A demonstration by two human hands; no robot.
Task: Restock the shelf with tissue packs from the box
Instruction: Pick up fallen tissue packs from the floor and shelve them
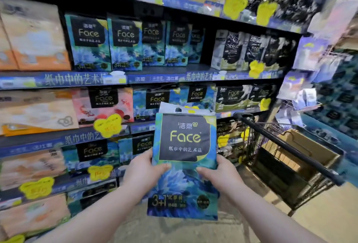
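Blue-green and glossy, the tissue pack [185, 165] stands upright before the shelf [64, 80], pinched at mid-height between left hand [144, 167] and right hand [219, 173]; it looks light, soft and slippery, so gripping both side edges probably suits it best.

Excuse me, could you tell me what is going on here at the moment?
A person is restocking tissue shelves. The left hand and right hand grip one blue Face tissue pack by its side edges, upright in front of the shelving and not yet on a shelf. Matching Face packs stand on the upper shelf. A shopping cart carrying a cardboard box stands at the right.
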